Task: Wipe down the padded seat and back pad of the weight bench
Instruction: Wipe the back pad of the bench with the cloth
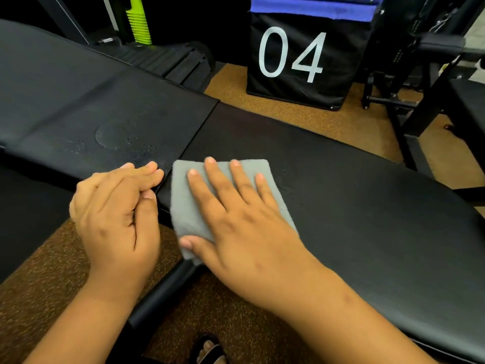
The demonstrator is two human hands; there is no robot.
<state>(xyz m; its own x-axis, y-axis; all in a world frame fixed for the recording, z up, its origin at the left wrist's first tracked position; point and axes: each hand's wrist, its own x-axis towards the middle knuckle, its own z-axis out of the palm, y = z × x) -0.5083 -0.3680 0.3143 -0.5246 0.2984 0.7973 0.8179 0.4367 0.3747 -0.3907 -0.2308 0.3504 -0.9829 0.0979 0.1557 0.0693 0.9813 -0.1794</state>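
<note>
Hands first: the right hand (236,206) lies flat on a folded grey cloth (220,190), fingers spread and straight, thumb along the cloth's near edge, pressing it onto the black padded bench. The cloth sits at the near edge of the long pad (354,206) that runs off to the right, just beside the seam where that pad meets the other pad (91,114), which stretches away to the left. Which of the two is the seat and which the back pad I cannot tell from here. The left hand (115,206) hovers just left of the cloth, over the near corner of the left pad; its fingers are loosely curled with the thumb tucked against them, and it grasps nothing. On the left pad, a little beyond that hand, there is a damp round patch (112,135) with small droplets scattered beside it. Behind the bench, on the speckled brown floor (301,119), stands a black box (304,56) marked "04" in white, with a blue band across its top. Dark gym frames (420,74) crowd the right side, and a lime green ribbed part (139,24) shows at the upper left. A sandalled foot (210,350) peeks in at the bottom.
</note>
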